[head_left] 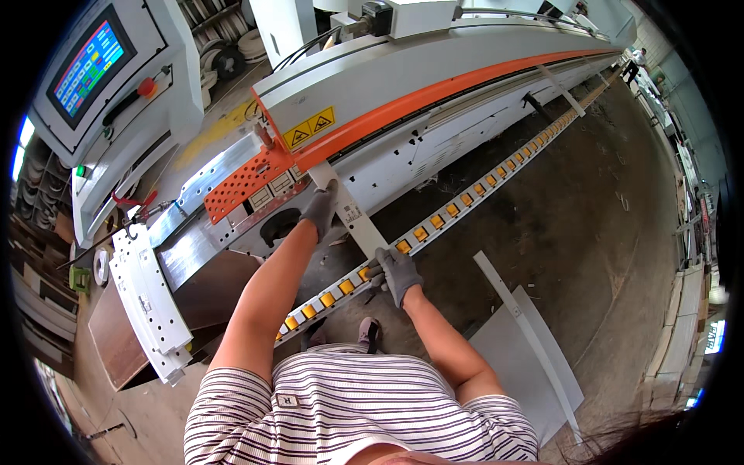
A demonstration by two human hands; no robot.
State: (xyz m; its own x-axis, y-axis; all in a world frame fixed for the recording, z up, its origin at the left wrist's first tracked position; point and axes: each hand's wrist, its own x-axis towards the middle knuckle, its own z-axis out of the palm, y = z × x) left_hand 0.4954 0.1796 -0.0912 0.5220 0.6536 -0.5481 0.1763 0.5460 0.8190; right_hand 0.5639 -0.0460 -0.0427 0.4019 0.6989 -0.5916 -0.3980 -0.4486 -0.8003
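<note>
A narrow white panel (358,225) with small printed labels lies between the machine's orange-edged side and a rail of yellow rollers (436,222). My left hand (318,211), in a grey glove, grips the panel's left edge close to the machine, a fingertip on its top face. At the panel's near end, above the rollers, my gloved right hand (397,273) is closed round the corner. The undersides of both grips are hidden. The machine (403,85) is long, grey and orange, with yellow warning stickers beside the panel's far end.
A control cabinet (147,46) with a lit screen and red knob stands at the left. A perforated white plate (147,291) is below it. At my right, a pale board (511,356) and a long strip (535,341) lie low. Another person (635,63) is far off.
</note>
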